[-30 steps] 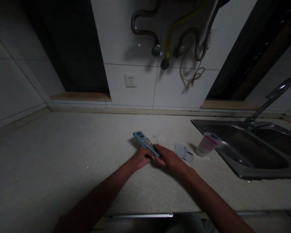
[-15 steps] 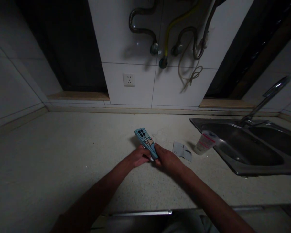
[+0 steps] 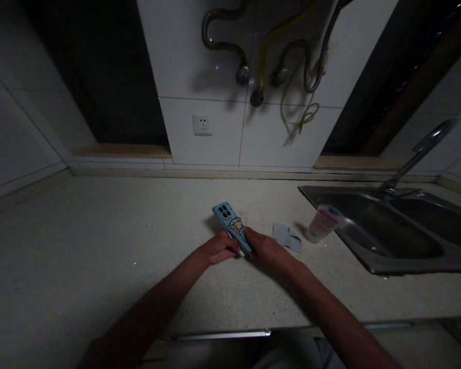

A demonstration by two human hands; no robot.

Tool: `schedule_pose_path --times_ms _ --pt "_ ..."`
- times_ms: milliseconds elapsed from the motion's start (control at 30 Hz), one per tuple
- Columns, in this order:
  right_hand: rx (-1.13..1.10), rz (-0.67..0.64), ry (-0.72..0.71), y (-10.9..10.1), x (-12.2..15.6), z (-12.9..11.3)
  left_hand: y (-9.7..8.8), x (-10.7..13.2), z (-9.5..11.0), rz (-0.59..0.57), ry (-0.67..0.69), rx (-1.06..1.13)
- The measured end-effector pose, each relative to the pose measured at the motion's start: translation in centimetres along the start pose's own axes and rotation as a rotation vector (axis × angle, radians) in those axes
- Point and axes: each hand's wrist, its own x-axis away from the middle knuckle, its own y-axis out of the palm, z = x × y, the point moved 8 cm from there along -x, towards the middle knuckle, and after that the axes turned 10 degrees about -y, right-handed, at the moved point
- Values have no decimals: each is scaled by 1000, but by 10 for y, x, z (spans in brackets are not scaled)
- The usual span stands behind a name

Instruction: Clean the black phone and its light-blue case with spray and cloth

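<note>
Phone (image 3: 229,223), blue cartoon case, back upward, near the middle of the table (image 3: 100,241). Left hand (image 3: 217,247) and right hand (image 3: 267,249) each hold its near end, grip narrow, closed on it. Advisable: even pressure from both sides, thumbs clear of the lenses. Folded paper (image 3: 287,237) lies just to the right.
</note>
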Motion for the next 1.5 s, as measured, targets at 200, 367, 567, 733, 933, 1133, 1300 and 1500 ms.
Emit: schedule_pose_path --times_ms 200,367,567,733,933,1133,1300,1500 --pt "63 92 -24 -14 1 7 1 3 0 -20 -40 39" --pt "67 181 40 -29 7 14 8 4 -5 -44 -169 66" --pt "-199 535 286 -60 24 30 -6 2 9 122 -55 -18" --pt "-643 902 555 -73 45 56 -26 7 26 372 4 -256" --pt "-920 935 693 -44 41 70 -32 33 66 903 204 -1086" --pt "-521 689 760 -33 44 74 -39 44 70 1071 5 -1522" --pt "-172 320 743 -41 37 66 -43 49 77 1141 -47 -1618" --pt "51 -5 709 -27 29 61 -56 51 79 1154 -134 -1634"
